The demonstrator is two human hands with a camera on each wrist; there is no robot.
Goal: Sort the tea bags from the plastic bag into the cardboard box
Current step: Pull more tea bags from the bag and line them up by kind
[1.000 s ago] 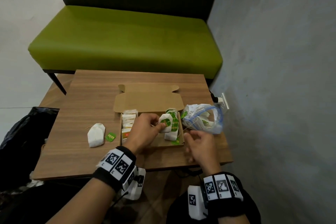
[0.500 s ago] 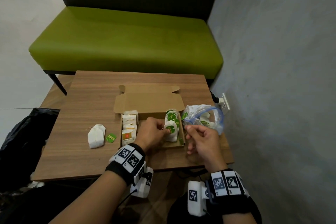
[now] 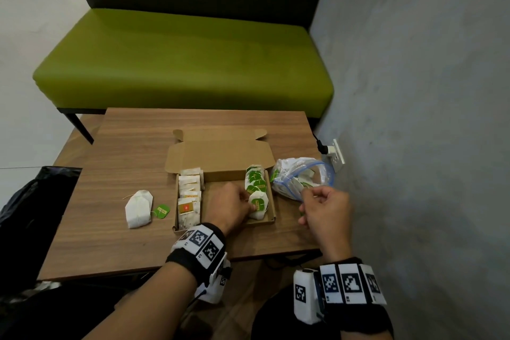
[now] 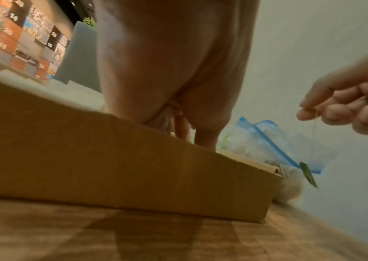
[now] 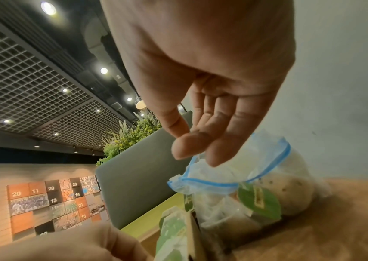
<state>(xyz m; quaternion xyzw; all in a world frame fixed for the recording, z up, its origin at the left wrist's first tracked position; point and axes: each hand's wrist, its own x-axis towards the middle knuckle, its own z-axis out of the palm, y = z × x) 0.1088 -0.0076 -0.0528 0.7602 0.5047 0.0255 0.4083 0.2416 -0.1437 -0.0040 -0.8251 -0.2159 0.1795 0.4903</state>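
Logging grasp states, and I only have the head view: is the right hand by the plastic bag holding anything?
Observer: Yes. In the left wrist view the right hand pinches a thin string, and a green tag hangs from it.
Reviewer: Whole fist, or fingertips?
Observer: Fingertips. The right wrist view shows the thumb meeting the forefinger, with the other fingers loosely out.
Reviewer: Anything left in the bag?
Observer: In the right wrist view, another green tag shows through the plastic bag, just below its blue zip strip.
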